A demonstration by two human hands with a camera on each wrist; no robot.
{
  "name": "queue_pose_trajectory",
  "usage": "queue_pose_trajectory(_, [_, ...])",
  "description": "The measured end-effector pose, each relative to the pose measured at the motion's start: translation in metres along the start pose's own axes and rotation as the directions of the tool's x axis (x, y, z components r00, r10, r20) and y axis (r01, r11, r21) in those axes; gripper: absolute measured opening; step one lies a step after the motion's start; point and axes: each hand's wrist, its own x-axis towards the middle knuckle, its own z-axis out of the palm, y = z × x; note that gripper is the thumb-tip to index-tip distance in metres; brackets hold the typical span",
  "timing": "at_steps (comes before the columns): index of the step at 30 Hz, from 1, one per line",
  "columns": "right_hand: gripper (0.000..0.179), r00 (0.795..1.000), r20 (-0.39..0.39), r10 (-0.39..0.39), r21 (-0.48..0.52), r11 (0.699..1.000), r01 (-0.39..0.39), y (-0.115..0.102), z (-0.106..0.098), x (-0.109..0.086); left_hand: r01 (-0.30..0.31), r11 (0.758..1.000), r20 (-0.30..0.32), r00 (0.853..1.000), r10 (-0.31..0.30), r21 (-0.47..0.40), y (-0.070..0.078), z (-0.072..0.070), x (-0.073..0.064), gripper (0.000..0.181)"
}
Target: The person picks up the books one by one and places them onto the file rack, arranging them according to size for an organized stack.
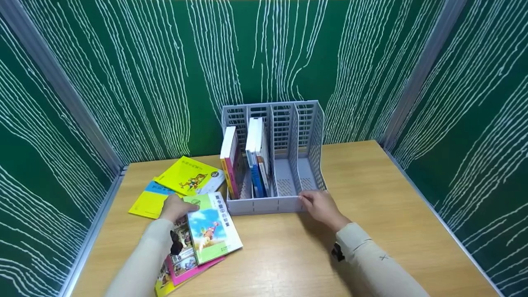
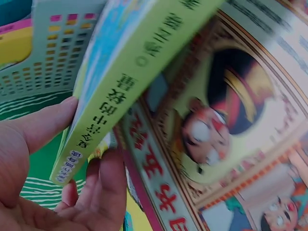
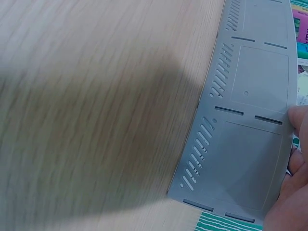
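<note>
My left hand pinches a green-and-white book near its upper left corner, thumb on the cover. In the left wrist view the thumb and fingers grip it by the green spine. Under it lies a comic-style book with a pink edge, overlapping a yellow one. My right hand grips the low front edge of a grey file rack near its right end. The right wrist view has the fingers curled over the edge of a slotted grey panel.
Books with white page edges stand in the rack's leftmost slot, more books in the second. Two yellow books lie overlapped left of the rack. Green walls with white streaks border the wooden table behind and at both sides.
</note>
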Motion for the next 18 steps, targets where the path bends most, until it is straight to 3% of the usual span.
queue_pose_trajectory(4, [0.017,1.000,-0.004,0.013,0.007,1.000,-0.013,0.000,0.002,-0.001,0.016,0.995,0.038,0.999,-0.012,-0.098,0.005,-0.001,-0.001,0.080])
queue_pose_trajectory(9, [0.016,0.999,-0.039,-0.019,-0.009,1.000,0.018,0.000,0.003,-0.003,0.013,0.971,0.108,0.994,0.014,-0.239,0.011,-0.005,-0.003,0.074])
queue_pose_trajectory(18, [0.019,0.999,-0.038,-0.027,-0.002,1.000,0.027,0.002,0.003,-0.002,0.082,0.977,0.224,0.974,-0.036,-0.198,0.012,-0.023,-0.007,0.072])
